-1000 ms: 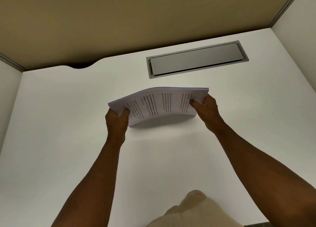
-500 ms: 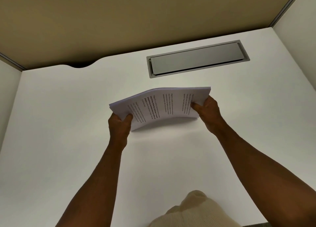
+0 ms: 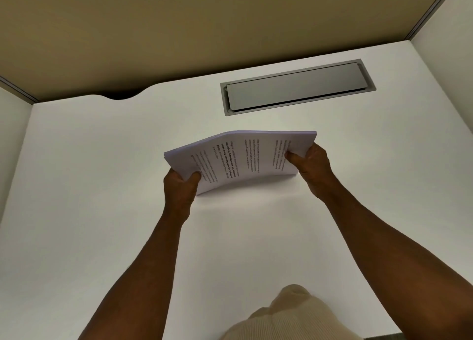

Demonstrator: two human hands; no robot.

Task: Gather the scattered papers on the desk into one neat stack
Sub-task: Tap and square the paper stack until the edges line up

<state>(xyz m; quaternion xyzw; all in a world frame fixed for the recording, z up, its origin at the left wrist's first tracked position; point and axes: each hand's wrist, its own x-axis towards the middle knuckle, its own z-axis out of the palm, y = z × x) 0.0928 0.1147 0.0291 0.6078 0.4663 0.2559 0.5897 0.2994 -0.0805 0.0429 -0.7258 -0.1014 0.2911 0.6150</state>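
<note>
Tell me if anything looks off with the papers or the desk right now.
Nothing is damaged or spilled. The paper stack is bowed upward between the left hand and right hand, its edges roughly aligned. The grey hatch in the desk sits closed.

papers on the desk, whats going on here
A person holds one stack of printed papers in both hands, the left hand gripping its left end and the right hand its right end. The stack bows upward in the middle, its lower edge at the white desk. No loose sheets show elsewhere. A grey cable hatch sits behind.
</note>
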